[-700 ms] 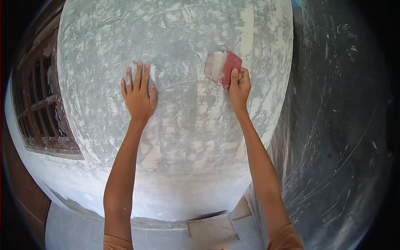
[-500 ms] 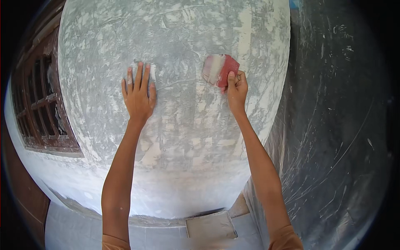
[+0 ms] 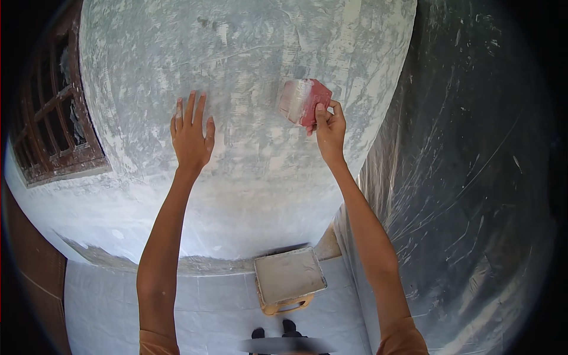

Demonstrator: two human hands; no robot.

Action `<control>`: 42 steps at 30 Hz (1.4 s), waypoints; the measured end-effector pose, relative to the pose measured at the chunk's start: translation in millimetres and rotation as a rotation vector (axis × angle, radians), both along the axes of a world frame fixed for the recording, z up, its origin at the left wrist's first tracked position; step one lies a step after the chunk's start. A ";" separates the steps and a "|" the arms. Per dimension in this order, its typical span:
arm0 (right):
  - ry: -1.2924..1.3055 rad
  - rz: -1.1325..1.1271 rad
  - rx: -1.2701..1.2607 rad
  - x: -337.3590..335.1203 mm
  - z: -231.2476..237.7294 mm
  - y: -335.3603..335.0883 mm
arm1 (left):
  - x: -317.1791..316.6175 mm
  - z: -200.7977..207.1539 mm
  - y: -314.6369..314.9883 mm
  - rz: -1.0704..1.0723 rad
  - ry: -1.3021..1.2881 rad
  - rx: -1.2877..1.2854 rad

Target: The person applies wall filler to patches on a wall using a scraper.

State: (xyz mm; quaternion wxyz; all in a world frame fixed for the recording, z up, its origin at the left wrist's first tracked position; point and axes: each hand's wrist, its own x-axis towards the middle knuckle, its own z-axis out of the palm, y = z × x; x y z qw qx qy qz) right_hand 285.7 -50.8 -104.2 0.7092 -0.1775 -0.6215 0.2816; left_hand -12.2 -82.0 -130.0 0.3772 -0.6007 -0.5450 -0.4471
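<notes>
In front of me is a wall (image 3: 236, 142), patchy grey with whitish smears and streaks. My left hand (image 3: 191, 133) lies against it with the fingers spread, holding nothing. A red putty scraper (image 3: 318, 97) is pinched in my right hand (image 3: 331, 133), thumb on its near face. The scraper's left part is coated with pale putty and meets the wall, or lies very close to it. The fingers behind the scraper are partly hidden.
Below stands a stool (image 3: 278, 307) bearing a square tray (image 3: 290, 275) of pale paste, near my feet on grey floor tiles (image 3: 219, 296). Dark plastic sheeting (image 3: 473, 177) hangs at right. A brown barred window (image 3: 56, 112) is set into the wall at left.
My view has tilted downward, bringing the stool and my feet into sight. Both hands have slid lower on the wall, the scraper still in my right.
</notes>
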 end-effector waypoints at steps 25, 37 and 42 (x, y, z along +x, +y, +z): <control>-0.464 -0.107 -0.642 61.7 -364.7 -112.7 | 79.6 -408.7 -183.5 0.033 -0.545 -0.808; -0.829 -0.096 -0.677 76.4 -551.9 -168.2 | 150.6 -595.0 -245.3 -0.131 -1.245 -0.972; -1.127 -0.026 -0.564 58.0 -590.6 -186.9 | 166.1 -646.5 -261.5 -0.119 -1.575 -1.065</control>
